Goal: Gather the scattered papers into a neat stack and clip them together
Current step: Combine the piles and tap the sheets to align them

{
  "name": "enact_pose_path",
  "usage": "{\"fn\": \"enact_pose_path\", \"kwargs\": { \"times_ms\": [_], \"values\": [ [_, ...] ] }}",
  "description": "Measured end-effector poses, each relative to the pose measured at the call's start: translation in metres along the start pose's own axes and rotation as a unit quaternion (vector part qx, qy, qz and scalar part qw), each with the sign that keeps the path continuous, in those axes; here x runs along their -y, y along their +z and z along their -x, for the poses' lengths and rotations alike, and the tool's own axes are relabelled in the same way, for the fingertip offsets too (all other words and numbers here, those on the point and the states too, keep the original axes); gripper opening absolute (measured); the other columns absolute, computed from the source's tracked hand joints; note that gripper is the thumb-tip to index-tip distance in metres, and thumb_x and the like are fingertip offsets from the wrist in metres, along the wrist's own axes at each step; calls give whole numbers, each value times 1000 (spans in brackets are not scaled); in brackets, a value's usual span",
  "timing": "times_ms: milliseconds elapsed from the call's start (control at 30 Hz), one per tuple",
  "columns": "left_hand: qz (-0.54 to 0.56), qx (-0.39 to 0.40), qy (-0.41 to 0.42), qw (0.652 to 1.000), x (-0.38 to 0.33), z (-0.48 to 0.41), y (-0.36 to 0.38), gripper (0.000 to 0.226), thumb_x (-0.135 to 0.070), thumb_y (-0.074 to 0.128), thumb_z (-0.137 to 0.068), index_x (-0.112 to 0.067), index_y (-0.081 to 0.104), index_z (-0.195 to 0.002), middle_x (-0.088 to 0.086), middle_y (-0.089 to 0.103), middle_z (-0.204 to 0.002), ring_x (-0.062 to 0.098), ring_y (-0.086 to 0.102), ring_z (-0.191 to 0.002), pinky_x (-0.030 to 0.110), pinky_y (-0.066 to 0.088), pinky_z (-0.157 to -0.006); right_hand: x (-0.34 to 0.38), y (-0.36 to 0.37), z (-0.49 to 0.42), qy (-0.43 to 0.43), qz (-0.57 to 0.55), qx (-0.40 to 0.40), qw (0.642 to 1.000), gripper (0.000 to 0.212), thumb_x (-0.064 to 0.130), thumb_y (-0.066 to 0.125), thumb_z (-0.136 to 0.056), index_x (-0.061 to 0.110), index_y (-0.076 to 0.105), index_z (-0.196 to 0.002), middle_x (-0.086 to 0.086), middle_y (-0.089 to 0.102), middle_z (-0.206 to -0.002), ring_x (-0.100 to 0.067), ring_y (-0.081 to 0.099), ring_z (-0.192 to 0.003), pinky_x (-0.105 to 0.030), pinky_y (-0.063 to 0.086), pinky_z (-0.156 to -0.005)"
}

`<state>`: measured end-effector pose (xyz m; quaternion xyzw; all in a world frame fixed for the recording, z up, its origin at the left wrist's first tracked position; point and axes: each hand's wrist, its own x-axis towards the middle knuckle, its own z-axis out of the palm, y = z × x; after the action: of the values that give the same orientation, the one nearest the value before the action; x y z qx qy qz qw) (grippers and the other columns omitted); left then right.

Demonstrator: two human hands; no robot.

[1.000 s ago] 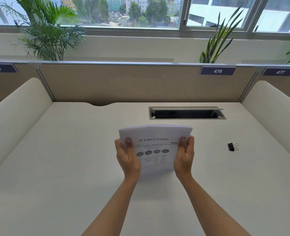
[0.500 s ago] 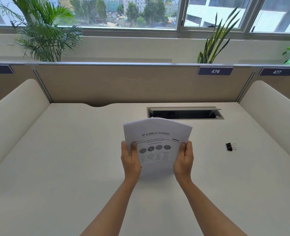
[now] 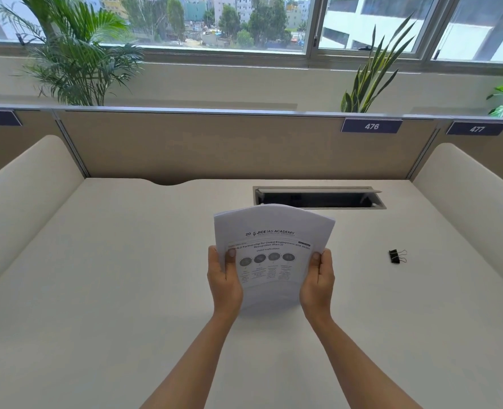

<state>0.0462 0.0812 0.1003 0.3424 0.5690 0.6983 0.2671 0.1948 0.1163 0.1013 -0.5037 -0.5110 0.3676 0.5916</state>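
Left hand (image 3: pixel 225 280): grips the stack's left edge, thumb on front.
Right hand (image 3: pixel 318 280): grips the right edge likewise.
Paper stack (image 3: pixel 273 231): upright above the desk (image 3: pixel 96 290), top bowed.
Binder clip (image 3: pixel 396 256): on the desk, well right of the stack.

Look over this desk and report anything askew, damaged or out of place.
Nothing is spilled or damaged. The paper stack, held by the left hand and right hand, bows upward, and its top edges look slightly staggered, not squared. The binder clip lies apart on the desk to the right, unused. The cable hatch stands open.
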Motion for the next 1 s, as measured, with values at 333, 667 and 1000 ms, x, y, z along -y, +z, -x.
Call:
{"fn": "enact_pose_path", "kwargs": {
  "times_ms": [333,667,1000],
  "values": [
    [-14,32,6,999,11,-1,-1,12,-23,44,-100,-23,41,-89,-17,64,-86,6,65,-78,39,60,-63,-9,-5,0,21,-3,-5,1000,26,21,30,-104,8,45,-87,15,57,-73,0,49,-63,-12,42,-55],
    [-8,21,-4,1000,17,6,0,15,-22,42,-101,-20,38,-86,-13,61,-82,11,61,-74,47,55,-59,-12,-9,1,35,19,-9,999,25,20,30,-104,13,44,-85,17,58,-71,4,50,-60,-10,42,-53],
    [-47,14,30,998,24,7,-4,22,-27,45,-96,-33,36,-77,-18,59,-76,0,56,-65,27,52,-51,-20,-13,6,39,30,3,999,24,14,29,-103,15,44,-84,18,58,-71,2,51,-61,-12,43,-54]
  ]
}}
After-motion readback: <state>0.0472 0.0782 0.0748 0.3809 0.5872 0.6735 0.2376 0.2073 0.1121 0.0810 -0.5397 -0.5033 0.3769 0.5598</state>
